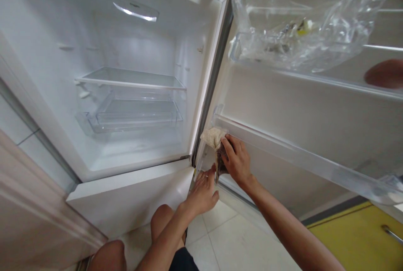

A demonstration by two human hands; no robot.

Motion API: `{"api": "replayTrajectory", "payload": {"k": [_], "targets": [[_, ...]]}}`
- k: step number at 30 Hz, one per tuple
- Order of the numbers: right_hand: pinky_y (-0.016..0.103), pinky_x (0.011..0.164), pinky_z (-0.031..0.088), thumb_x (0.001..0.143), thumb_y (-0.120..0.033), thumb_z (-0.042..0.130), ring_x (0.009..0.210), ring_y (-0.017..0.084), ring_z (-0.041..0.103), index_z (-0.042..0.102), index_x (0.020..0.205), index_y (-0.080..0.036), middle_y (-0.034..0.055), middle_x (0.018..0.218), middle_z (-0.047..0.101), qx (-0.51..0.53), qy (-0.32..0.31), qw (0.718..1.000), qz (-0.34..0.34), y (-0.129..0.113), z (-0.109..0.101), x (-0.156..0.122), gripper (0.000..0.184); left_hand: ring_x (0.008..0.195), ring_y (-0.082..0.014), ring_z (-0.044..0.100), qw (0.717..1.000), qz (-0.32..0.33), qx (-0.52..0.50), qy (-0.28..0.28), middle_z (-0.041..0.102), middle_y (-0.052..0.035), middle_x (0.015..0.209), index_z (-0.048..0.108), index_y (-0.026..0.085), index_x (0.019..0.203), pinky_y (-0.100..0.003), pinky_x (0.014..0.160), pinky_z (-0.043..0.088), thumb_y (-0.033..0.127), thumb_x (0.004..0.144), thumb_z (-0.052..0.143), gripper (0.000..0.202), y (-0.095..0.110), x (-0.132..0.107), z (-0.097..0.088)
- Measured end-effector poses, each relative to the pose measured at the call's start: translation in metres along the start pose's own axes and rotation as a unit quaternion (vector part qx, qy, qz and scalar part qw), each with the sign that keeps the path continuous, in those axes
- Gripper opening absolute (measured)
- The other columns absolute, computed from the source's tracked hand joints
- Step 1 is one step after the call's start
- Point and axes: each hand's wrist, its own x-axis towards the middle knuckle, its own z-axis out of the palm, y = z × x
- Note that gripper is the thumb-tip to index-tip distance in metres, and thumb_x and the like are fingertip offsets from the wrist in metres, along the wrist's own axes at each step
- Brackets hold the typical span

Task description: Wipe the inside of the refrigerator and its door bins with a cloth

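Observation:
My right hand (237, 160) is closed on a small packet (222, 157) with dark brown contents, at the hinge end of the lower door shelf (296, 153). Against its top sits a beige, speckled bundle (214, 136); whether the two are joined I cannot tell. Just below and left, my left hand (203, 191) reaches in with its fingers stretched out, their tips close to the packet's lower end. A ring shows on one of its fingers. Part of the left fingertips is hidden by the door's edge and the packet.
The fridge compartment stands open at left, with a glass shelf (132, 79) and a clear drawer (138, 118). A clear plastic bag (302, 32) with small items hangs over the upper door shelf (315, 79). A yellow cabinet (359, 237) is at lower right. A blurred brown shape (385, 74) enters from the right.

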Motion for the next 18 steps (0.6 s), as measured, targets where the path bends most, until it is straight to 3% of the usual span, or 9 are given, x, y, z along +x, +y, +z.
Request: {"api": "replayTrajectory", "payload": {"k": [3,8,13,18], "targets": [[0.043,0.098,0.054,0.097,-0.016,0.054,0.122,0.029,0.058,0.058,0.137,-0.024,0.0147,0.132,0.064,-0.054,-0.033,0.997,-0.042,0.005,-0.010,-0.006,0.042,0.129,-0.0334,0.055,0.996,0.023,0.087,-0.008,0.063,-0.0199,0.131,0.027,0.010,0.154,-0.056,0.115,0.038,0.015,0.088,0.054,0.072,0.003,-0.002,0.002],[0.037,0.095,0.052,0.096,-0.015,0.057,0.122,0.027,0.057,0.063,0.131,-0.024,0.0133,0.129,0.067,-0.118,-0.070,0.986,-0.096,0.018,-0.032,-0.026,0.037,0.117,-0.0296,0.059,0.994,0.007,0.108,0.007,0.069,-0.0154,0.116,0.048,0.010,0.139,-0.046,0.105,0.046,0.019,0.094,0.054,0.046,0.003,-0.002,-0.005],[0.036,0.094,0.054,0.095,-0.011,0.054,0.117,0.026,0.060,0.060,0.132,-0.021,0.0128,0.126,0.067,-0.196,-0.054,0.977,-0.062,0.035,-0.067,-0.051,0.039,0.110,-0.0262,0.062,0.989,0.048,0.139,-0.021,0.072,-0.0098,0.111,0.063,0.017,0.119,-0.043,0.104,0.044,0.016,0.097,0.052,0.025,0.003,0.001,-0.010],[0.035,0.089,0.056,0.093,-0.012,0.055,0.110,0.026,0.063,0.054,0.137,-0.021,0.0125,0.126,0.067,-0.288,-0.039,0.957,0.007,0.062,-0.117,-0.077,0.045,0.105,-0.0248,0.063,0.987,0.064,0.145,-0.011,0.073,-0.0062,0.105,0.069,0.019,0.102,-0.041,0.100,0.044,0.018,0.097,0.054,0.016,0.007,0.004,-0.009]]}}
